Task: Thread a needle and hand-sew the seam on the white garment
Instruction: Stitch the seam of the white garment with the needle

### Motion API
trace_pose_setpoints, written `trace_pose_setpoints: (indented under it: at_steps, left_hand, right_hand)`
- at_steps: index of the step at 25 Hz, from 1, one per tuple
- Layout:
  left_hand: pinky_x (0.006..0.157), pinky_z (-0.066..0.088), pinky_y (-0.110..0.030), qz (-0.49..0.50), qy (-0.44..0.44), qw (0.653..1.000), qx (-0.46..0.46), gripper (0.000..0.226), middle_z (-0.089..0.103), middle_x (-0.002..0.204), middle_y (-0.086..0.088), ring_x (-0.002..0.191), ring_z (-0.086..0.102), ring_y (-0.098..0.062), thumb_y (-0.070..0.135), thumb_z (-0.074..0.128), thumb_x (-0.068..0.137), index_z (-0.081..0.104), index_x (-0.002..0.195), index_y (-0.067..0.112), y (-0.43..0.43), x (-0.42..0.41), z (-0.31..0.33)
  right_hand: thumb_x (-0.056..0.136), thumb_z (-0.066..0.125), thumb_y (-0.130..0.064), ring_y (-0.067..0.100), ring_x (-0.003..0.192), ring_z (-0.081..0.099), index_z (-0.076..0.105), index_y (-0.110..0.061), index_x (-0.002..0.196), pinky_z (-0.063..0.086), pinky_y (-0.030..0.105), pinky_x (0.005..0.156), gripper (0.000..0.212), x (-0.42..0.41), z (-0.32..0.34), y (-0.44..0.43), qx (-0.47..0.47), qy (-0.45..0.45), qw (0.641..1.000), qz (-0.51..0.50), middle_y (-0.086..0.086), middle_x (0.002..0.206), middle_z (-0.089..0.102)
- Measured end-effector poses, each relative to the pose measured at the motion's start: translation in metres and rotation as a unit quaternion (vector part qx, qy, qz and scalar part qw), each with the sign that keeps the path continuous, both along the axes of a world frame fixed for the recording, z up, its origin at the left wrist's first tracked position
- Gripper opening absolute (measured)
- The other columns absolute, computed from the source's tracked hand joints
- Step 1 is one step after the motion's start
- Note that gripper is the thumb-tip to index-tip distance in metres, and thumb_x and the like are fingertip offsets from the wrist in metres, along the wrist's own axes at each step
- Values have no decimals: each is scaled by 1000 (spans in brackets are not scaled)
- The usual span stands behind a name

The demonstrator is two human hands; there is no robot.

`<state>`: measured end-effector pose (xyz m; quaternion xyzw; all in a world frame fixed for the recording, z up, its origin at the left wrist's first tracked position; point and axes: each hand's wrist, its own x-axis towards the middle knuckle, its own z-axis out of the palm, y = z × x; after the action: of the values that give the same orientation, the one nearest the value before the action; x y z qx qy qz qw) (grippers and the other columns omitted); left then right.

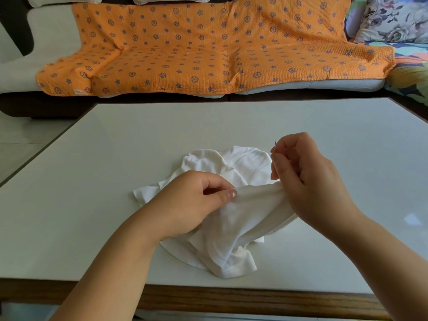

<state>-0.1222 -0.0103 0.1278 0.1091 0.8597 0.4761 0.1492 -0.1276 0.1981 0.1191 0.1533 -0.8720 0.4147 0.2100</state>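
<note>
Right at the bottom, the wooden edge (208, 297) of the pale worktop (92, 205) runs across, and both bare forearms reach in over it. The white garment (231, 228) lies crumpled on the worktop, close to that front edge and about central, with one part bunched near the edge and the rest spread away behind the hands.

Over to the left hand (192, 200): its fingers are curled, thumb pressed against the forefinger, pinching a fold of the garment and lifting it off the surface. That fold runs as a raised ridge across to the right hand (310, 179), which sits a little higher and further back. The right fingers are closed in a fine pinch on the needle (275, 144), a thin dark sliver poking upright above the fingertips. The lower fingers of that hand meet the far end of the fabric ridge; whether they grip it, I cannot tell. Any thread is too fine to make out.

Beyond the hands, the worktop stretches back. Behind it stands a sofa (46, 31) draped in an orange blanket (196, 49) printed with blue stars and wheel shapes, and a floral cushion (393, 19) sits at the far right.
</note>
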Motion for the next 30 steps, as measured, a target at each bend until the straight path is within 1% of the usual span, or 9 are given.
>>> trace_pose_setpoints:
  at_steps: [2,4,6,9,12,14,17,22,30]
  left_hand:
    - [88,55,-33,2,10,1000,-29,19,74,88,11,85,68,-5,36,56,97,73,91,34,3,0,-2]
    - [88,53,-39,4,18,999,-32,21,73,92,0,90,67,-19,39,51,99,71,94,36,4,0,-3]
    - [86,52,-37,8,23,1000,3,22,70,99,-9,97,63,-33,35,49,101,70,97,36,4,0,-3]
    - [78,45,-34,19,38,997,58,21,69,95,-8,91,61,-37,20,50,101,65,94,33,2,0,0]
    - [84,51,-32,17,57,996,63,18,71,92,2,93,63,-24,14,60,94,70,90,28,2,2,3]
    - [88,52,-22,25,54,996,60,14,73,94,10,93,66,-8,18,67,90,74,90,30,3,4,4]
    - [78,48,-6,40,51,997,51,9,73,91,19,89,65,7,24,74,84,75,88,32,5,5,3]
    - [68,43,-2,50,53,997,36,8,71,82,25,80,62,12,24,76,82,74,84,31,6,4,2]
    - [85,54,-30,42,45,994,89,4,69,79,12,78,63,-9,17,71,88,70,85,19,5,3,2]
  right_hand:
    - [96,48,-21,6,70,59,43,-29,96,42,14,60,10,0,0,0,-5,-2,1000,-3,-13,69,62]
    - [96,48,-22,6,70,59,43,-30,95,41,13,59,9,-1,0,0,-12,-6,1000,-6,-13,71,62]
    - [96,48,-22,7,70,59,44,-29,95,42,15,60,9,-1,-1,0,-21,-13,1000,-9,-13,72,62]
    - [97,48,-21,7,72,60,44,-30,95,44,17,62,10,-2,-1,0,-26,-17,999,-14,-14,73,62]
    - [97,48,-21,8,72,61,44,-30,95,44,18,62,10,-2,-1,0,-28,-15,999,-15,-12,73,63]
    - [97,48,-21,7,71,60,44,-29,96,45,19,62,9,-1,-1,-1,-27,-11,999,-17,-11,69,62]
    - [96,47,-22,7,72,60,44,-29,96,43,15,60,8,0,-1,-2,-25,-7,1000,-13,-12,70,62]
    - [94,45,-27,6,72,59,44,-29,97,44,16,62,4,1,0,-2,-13,-5,1000,-8,-14,70,62]
    - [93,44,-26,11,68,58,45,-25,95,43,26,58,3,4,1,-1,16,-15,1000,16,-14,72,64]
